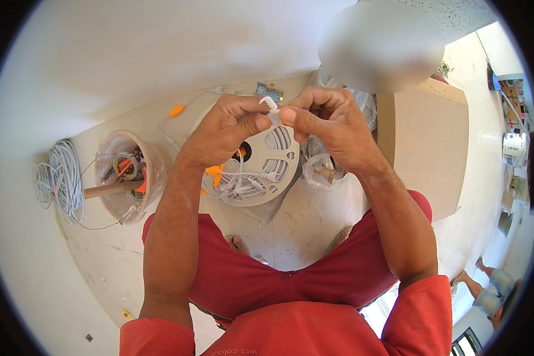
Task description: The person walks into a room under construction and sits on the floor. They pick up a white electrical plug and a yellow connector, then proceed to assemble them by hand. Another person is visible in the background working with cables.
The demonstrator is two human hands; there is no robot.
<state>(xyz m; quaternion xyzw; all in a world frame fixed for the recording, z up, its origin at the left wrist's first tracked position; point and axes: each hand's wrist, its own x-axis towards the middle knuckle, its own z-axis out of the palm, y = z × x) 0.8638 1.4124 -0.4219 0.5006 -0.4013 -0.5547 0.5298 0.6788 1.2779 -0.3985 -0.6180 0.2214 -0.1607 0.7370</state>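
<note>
Two hands pinch a small white piece over a reel

From where I stand, the person's left hand (pixel 225 127) and right hand (pixel 323 121) meet above the white reel (pixel 292 155), both closed narrowly on one white plastic piece (pixel 271 110). The left grips it between thumb and fingers; the right thumb presses its other side, with the fingers curled behind. One end of the piece stands up in a small hook, above the far part of the reel.

Pale strip shows wound inside the reel through its slots, and on its near side lie a tangle of white leads (pixel 237 187) and an orange item (pixel 215 173) too jumbled to make out. A blue packet (pixel 269 91) lies just beyond the reel. To the person's left of it stands a dusty bucket (pixel 160 163) with tools inside, a wooden handle (pixel 110 190) jutting out over the rim; farther left of the reel is a coil of pale cable (pixel 65 172). Just right of the reel sits a clear plastic bag (pixel 321 178), and farther right a large cardboard box (pixel 430 148). The person's red trousers (pixel 249 267) are on the reel's near side, knees spread.
</note>
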